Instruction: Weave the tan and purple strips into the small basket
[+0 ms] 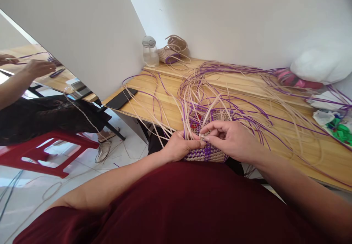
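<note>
A partly woven basket in beige and purple stands against my front at the table's near edge. Long loose beige and purple strands fan out from its top across the table. My left hand grips the basket's near left rim, thumb pressed on the weave and several strands rising beside the fingers. My right hand is closed in a pinch at the rim, its fingertips meeting the left thumb and fingers around a beige strand. A small red spot shows inside the basket behind the hands.
On the wooden table lie a black phone, a clear bottle and small woven baskets. A white bag and green bundles are at right. Beyond a partition, a co-worker's hand shows above a red stool.
</note>
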A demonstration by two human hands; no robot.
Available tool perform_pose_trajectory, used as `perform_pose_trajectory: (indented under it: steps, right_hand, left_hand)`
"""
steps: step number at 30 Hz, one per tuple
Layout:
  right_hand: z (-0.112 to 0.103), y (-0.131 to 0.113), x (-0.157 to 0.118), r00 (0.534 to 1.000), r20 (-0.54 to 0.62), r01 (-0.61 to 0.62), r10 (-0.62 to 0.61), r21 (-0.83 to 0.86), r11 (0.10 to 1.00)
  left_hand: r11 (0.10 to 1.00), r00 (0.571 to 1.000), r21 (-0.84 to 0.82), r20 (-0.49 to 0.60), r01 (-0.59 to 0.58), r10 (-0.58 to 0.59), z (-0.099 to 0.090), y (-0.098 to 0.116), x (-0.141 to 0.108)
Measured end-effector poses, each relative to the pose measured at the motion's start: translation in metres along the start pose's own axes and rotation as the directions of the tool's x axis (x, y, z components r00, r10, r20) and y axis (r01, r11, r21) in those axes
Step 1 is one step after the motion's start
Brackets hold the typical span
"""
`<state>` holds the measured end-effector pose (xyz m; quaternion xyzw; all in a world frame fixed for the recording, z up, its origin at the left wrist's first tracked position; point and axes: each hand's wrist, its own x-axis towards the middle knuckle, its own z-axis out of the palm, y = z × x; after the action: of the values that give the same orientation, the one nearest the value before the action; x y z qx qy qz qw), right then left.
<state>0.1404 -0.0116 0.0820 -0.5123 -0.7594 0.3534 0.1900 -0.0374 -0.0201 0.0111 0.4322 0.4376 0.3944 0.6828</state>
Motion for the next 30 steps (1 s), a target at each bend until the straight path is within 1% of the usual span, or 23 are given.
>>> perform_pose_trajectory:
  steps: [3,5,7,11,14,16,20,23,25,26,28,30]
  right_hand:
    - [-0.001,-0.007,-0.001,1.000,-0.012,-0.026,0.025,-0.088,0.996]
    - [-0.003,-0.012,0.000,1.000,-0.004,-0.003,0.002,-0.184,0.983]
    - [-0.006,-0.017,0.001,0.998,0.032,0.057,-0.050,-0.278,0.959]
    - [-0.010,-0.025,0.003,0.983,0.124,0.176,-0.136,-0.410,0.895]
    - [-0.012,-0.029,0.006,0.972,0.140,0.233,-0.188,-0.473,0.850]
    - [-0.015,-0.030,0.010,0.964,0.168,0.263,-0.207,-0.473,0.841]
    - [-0.029,-0.025,0.020,0.923,0.318,0.331,-0.217,-0.366,0.870]
    - [-0.033,-0.021,0.027,0.896,0.401,0.317,-0.194,-0.270,0.909]
    - [-0.029,-0.021,0.026,0.899,0.386,0.325,-0.207,-0.272,0.905]
    - [-0.025,-0.022,0.024,0.908,0.353,0.341,-0.226,-0.307,0.889]
    - [-0.015,-0.025,0.018,0.925,0.273,0.364,-0.266,-0.425,0.829]
    - [-0.006,-0.028,0.012,0.927,0.235,0.375,-0.293,-0.529,0.761]
  left_hand:
    - [1.000,1.000,-0.005,0.002,-0.014,0.014,0.000,-0.002,0.001]
    - [0.999,0.999,-0.004,0.018,-0.035,0.035,0.000,-0.003,0.001]
    - [0.998,0.998,0.000,0.035,-0.057,0.057,-0.001,-0.003,0.001]
    - [0.995,0.996,0.041,0.041,-0.086,0.084,0.000,-0.001,0.000]
    - [0.995,0.996,0.044,0.043,-0.085,0.083,0.000,0.001,-0.001]
    - [0.997,0.996,0.031,0.060,-0.075,0.073,0.000,0.001,-0.001]
    - [0.998,0.993,0.032,0.104,-0.057,0.053,-0.001,0.002,-0.002]
    - [1.000,0.995,0.025,0.095,-0.015,0.013,-0.001,0.004,-0.003]
    - [1.000,0.995,0.002,0.097,-0.026,0.026,0.001,0.005,-0.003]
    - [0.999,0.994,-0.017,0.101,-0.043,0.044,0.001,0.005,-0.003]
    - [0.996,0.992,-0.064,0.104,-0.067,0.073,0.001,0.003,-0.001]
    - [0.994,0.991,-0.083,0.106,-0.073,0.082,0.001,-0.002,0.002]
